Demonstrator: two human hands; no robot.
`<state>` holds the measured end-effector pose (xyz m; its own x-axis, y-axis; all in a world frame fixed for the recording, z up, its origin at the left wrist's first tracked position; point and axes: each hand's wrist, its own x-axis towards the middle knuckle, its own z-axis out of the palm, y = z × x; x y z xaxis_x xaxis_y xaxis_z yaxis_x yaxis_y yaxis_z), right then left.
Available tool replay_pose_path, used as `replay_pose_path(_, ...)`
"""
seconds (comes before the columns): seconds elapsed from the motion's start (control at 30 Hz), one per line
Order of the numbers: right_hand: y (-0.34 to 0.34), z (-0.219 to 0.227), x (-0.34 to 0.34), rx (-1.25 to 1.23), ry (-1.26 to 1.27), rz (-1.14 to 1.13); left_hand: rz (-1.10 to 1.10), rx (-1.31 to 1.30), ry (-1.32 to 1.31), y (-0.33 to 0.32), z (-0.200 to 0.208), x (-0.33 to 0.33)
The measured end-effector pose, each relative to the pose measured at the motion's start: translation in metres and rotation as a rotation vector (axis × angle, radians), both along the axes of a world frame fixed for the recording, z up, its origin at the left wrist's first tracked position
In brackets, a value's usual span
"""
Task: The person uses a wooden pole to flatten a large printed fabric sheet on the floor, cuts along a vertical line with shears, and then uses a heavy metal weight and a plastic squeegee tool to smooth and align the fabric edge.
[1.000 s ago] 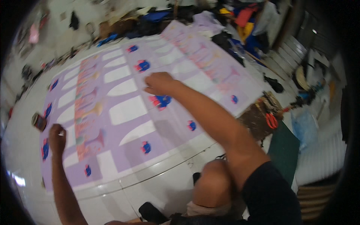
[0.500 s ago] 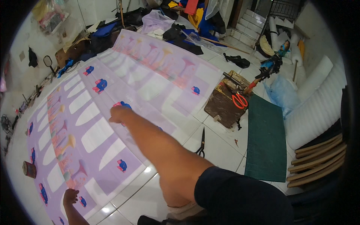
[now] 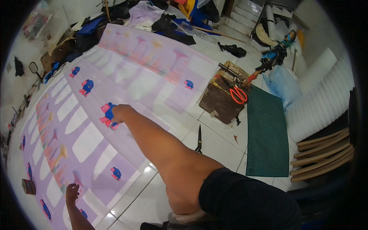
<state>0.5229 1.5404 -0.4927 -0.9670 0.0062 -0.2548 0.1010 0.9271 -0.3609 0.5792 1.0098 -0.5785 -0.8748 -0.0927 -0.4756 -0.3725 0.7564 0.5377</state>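
Note:
A large lilac printed sheet (image 3: 128,163) lies over the floor, with white rounded shapes, a coral-coloured band and blue-and-pink figures; its far part looks doubled over. My right hand (image 3: 122,113) reaches across to the middle of the sheet, by one of the figures. Its fingers are closed and point down; a small pale bit shows under them, too small to name. Over the near left part of the sheet is my left hand (image 3: 72,193), its fingers loosely curled and apart, holding nothing I can see. Black scissors (image 3: 199,140) lie on the tiles right of my right forearm.
Red-handled scissors (image 3: 238,95) rest on a worn wooden block (image 3: 218,97). Beside it lie a green mat (image 3: 267,134) and a white foam roll (image 3: 320,109). A tin (image 3: 28,186) sits on the sheet's left edge. Cloth and bags (image 3: 143,13) are heaped at the back.
My right hand now sits at the right side of the blue-and-pink figure, uncovering more of it. My left hand has moved a little farther up the sheet. The whole view has shifted slightly.

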Motion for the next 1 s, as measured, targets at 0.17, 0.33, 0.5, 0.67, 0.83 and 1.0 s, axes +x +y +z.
replay_pose_path(0.17,-0.008,-0.004,-0.008,0.009,-0.023,0.052,-0.093,0.042,0.103,0.02,0.0,-0.021)
replay_pose_path(0.33,-0.019,0.0,-0.005,0.013,-0.032,0.015,-0.075,-0.04,0.033,-0.006,-0.005,-0.005)
replay_pose_path(0.5,-0.025,-0.011,-0.001,0.079,-0.006,0.076,0.014,-0.055,-0.036,-0.027,-0.012,0.026)
replay_pose_path(0.67,-0.052,-0.011,-0.035,0.13,0.085,0.243,-0.113,-0.113,0.121,-0.095,-0.021,0.013)
replay_pose_path(0.83,-0.042,-0.021,-0.026,0.237,-0.036,0.251,-0.155,-0.101,0.145,-0.015,0.007,0.075)
replay_pose_path(1.0,-0.054,0.038,-0.01,0.172,0.085,0.377,-0.184,-0.303,0.076,-0.091,0.025,0.102)
